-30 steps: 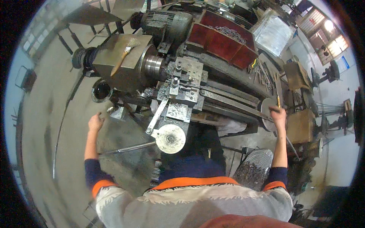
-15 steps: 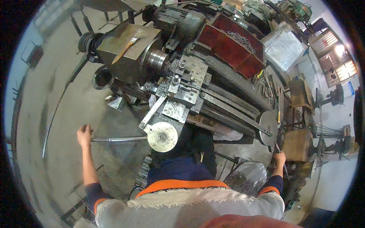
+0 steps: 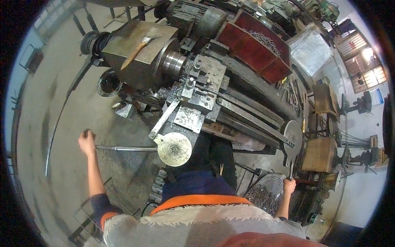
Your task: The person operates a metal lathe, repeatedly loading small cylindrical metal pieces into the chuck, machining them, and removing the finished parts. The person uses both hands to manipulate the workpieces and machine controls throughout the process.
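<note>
The right hand (image 3: 289, 187) has dropped from three o'clock to four, and the left hand (image 3: 87, 144), near nine, has reached the steel rod (image 3: 131, 148).

no readable lettering, no legible numbers, labels, brands or signs

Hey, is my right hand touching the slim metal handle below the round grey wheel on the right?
Touching: the head view shows the bare right hand closed around the lower end of the slim metal handle.
</note>
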Demonstrator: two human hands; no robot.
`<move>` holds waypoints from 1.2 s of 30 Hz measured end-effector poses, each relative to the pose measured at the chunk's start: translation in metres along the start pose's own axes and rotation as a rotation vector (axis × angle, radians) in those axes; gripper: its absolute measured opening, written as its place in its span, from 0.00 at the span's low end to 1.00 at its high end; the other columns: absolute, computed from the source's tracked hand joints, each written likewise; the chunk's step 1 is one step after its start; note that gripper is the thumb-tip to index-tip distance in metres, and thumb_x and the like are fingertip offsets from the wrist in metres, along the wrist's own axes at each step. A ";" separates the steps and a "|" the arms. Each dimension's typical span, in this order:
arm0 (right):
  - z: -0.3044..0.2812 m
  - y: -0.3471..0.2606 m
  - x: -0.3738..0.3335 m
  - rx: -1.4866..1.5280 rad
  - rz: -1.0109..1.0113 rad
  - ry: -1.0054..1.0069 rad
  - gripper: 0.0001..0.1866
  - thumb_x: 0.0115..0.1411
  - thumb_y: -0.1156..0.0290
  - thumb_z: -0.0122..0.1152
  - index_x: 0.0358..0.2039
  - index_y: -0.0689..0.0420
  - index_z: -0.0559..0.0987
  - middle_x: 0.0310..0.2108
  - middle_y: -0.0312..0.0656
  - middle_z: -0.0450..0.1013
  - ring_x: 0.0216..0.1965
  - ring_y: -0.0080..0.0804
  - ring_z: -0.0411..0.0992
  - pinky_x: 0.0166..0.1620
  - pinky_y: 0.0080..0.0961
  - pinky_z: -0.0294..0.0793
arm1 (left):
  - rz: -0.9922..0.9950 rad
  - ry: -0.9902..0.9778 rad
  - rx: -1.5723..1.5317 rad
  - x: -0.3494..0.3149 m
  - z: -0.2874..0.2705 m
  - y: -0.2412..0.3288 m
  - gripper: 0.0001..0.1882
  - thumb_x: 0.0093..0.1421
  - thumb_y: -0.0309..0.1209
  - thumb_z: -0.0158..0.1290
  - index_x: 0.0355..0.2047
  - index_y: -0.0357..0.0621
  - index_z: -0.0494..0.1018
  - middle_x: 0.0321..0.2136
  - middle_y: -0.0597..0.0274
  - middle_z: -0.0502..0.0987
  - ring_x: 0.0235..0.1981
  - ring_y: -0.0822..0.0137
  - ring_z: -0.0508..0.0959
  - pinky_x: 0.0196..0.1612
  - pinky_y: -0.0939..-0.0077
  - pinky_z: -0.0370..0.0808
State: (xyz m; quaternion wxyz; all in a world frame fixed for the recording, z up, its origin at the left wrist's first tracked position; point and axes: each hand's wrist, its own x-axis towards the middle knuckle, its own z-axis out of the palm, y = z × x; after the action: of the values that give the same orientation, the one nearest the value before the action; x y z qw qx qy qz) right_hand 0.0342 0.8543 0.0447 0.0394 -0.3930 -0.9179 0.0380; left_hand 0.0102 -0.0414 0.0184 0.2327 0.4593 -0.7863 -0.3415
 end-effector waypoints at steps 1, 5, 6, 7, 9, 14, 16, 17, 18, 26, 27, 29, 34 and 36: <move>0.004 0.004 0.000 0.045 -0.007 0.009 0.14 0.36 0.66 0.52 0.24 0.60 0.76 0.25 0.55 0.72 0.31 0.53 0.72 0.35 0.40 0.69 | -0.013 -0.001 0.017 0.001 0.000 0.001 0.15 0.52 0.36 0.50 0.32 0.37 0.75 0.21 0.58 0.77 0.23 0.71 0.76 0.31 0.77 0.70; 0.023 0.016 -0.003 0.043 -0.101 0.177 0.15 0.35 0.65 0.53 0.24 0.62 0.75 0.22 0.56 0.71 0.27 0.53 0.70 0.34 0.39 0.68 | 0.029 0.018 0.062 0.001 0.002 0.013 0.15 0.52 0.36 0.50 0.33 0.36 0.75 0.22 0.58 0.78 0.22 0.70 0.77 0.30 0.78 0.71; 0.021 0.013 -0.004 0.050 -0.036 0.143 0.15 0.36 0.66 0.52 0.23 0.62 0.75 0.24 0.57 0.71 0.28 0.53 0.70 0.34 0.39 0.68 | 0.021 0.009 0.045 0.002 0.002 0.013 0.15 0.52 0.36 0.50 0.33 0.35 0.75 0.22 0.58 0.78 0.22 0.69 0.77 0.30 0.78 0.71; 0.019 0.008 -0.005 0.044 -0.022 0.128 0.15 0.36 0.65 0.52 0.24 0.62 0.75 0.24 0.58 0.71 0.29 0.53 0.70 0.34 0.39 0.68 | 0.012 0.000 0.027 0.002 0.002 0.014 0.15 0.52 0.35 0.50 0.33 0.35 0.75 0.22 0.57 0.78 0.22 0.69 0.77 0.30 0.77 0.71; 0.013 -0.002 -0.012 0.031 0.008 0.093 0.15 0.36 0.65 0.52 0.24 0.63 0.75 0.25 0.58 0.71 0.30 0.54 0.71 0.35 0.39 0.68 | 0.019 -0.005 -0.013 0.005 0.003 0.012 0.14 0.52 0.34 0.50 0.34 0.35 0.75 0.21 0.57 0.78 0.21 0.69 0.77 0.29 0.77 0.71; 0.000 -0.016 -0.024 0.023 0.019 0.097 0.16 0.38 0.64 0.52 0.25 0.62 0.76 0.26 0.58 0.72 0.31 0.56 0.71 0.37 0.40 0.68 | 0.006 -0.016 -0.019 0.002 0.004 0.029 0.14 0.52 0.31 0.50 0.35 0.35 0.74 0.20 0.56 0.77 0.20 0.69 0.77 0.26 0.78 0.72; -0.002 -0.020 -0.024 0.013 0.013 0.099 0.16 0.39 0.63 0.51 0.26 0.62 0.76 0.26 0.58 0.72 0.32 0.56 0.71 0.37 0.41 0.68 | 0.014 -0.037 -0.059 0.010 0.007 0.011 0.14 0.52 0.31 0.49 0.35 0.34 0.74 0.19 0.57 0.77 0.20 0.70 0.77 0.25 0.79 0.72; -0.004 -0.024 -0.027 0.009 0.002 0.110 0.16 0.39 0.63 0.51 0.26 0.62 0.76 0.27 0.58 0.72 0.33 0.56 0.71 0.37 0.42 0.68 | 0.015 -0.032 -0.059 0.011 0.007 0.009 0.14 0.52 0.31 0.49 0.35 0.34 0.74 0.20 0.57 0.77 0.20 0.70 0.77 0.25 0.78 0.72; -0.005 -0.025 -0.027 0.005 -0.010 0.122 0.16 0.40 0.63 0.51 0.25 0.62 0.76 0.27 0.58 0.72 0.33 0.57 0.71 0.37 0.43 0.68 | 0.016 -0.027 -0.060 0.012 0.007 0.007 0.13 0.52 0.31 0.49 0.35 0.34 0.74 0.20 0.57 0.77 0.20 0.70 0.77 0.25 0.78 0.72; -0.005 0.010 0.039 -0.176 -0.063 0.172 0.20 0.41 0.57 0.51 0.26 0.62 0.76 0.27 0.55 0.73 0.32 0.56 0.72 0.38 0.45 0.71 | -0.023 0.141 -0.099 0.004 0.016 -0.002 0.13 0.49 0.32 0.50 0.34 0.39 0.76 0.27 0.55 0.78 0.31 0.67 0.78 0.35 0.74 0.71; 0.000 0.025 0.052 -0.227 -0.074 0.186 0.21 0.42 0.56 0.52 0.27 0.62 0.76 0.27 0.55 0.73 0.32 0.56 0.72 0.38 0.45 0.71 | 0.019 0.209 0.127 0.001 0.023 0.014 0.13 0.48 0.33 0.50 0.33 0.41 0.76 0.29 0.56 0.78 0.32 0.66 0.78 0.37 0.73 0.71; 0.003 0.030 0.078 -0.219 -0.032 0.077 0.21 0.42 0.55 0.52 0.27 0.61 0.76 0.27 0.56 0.73 0.32 0.56 0.72 0.37 0.46 0.71 | 0.009 0.158 0.060 0.022 0.033 0.021 0.14 0.47 0.36 0.51 0.33 0.43 0.77 0.29 0.60 0.79 0.31 0.63 0.78 0.39 0.71 0.70; 0.016 0.041 0.097 -0.223 -0.035 0.083 0.22 0.43 0.56 0.54 0.29 0.65 0.76 0.32 0.57 0.73 0.36 0.53 0.72 0.40 0.42 0.71 | 0.214 -0.023 -0.146 0.080 0.099 0.052 0.17 0.46 0.37 0.53 0.35 0.42 0.76 0.28 0.58 0.79 0.32 0.63 0.78 0.40 0.72 0.70; 0.004 0.024 0.081 -0.246 0.016 0.019 0.22 0.44 0.56 0.55 0.30 0.64 0.76 0.32 0.57 0.73 0.37 0.53 0.72 0.41 0.42 0.71 | 0.270 -0.053 -0.125 0.077 0.121 0.087 0.18 0.46 0.38 0.53 0.37 0.42 0.76 0.30 0.57 0.79 0.34 0.63 0.77 0.41 0.72 0.70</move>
State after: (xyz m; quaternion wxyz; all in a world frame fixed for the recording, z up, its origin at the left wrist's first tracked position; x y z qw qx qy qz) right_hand -0.0051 0.9296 0.0414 -0.0009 -0.4024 -0.9121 -0.0785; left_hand -0.1571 -0.0408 0.0082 0.2837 0.3246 -0.8241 -0.3675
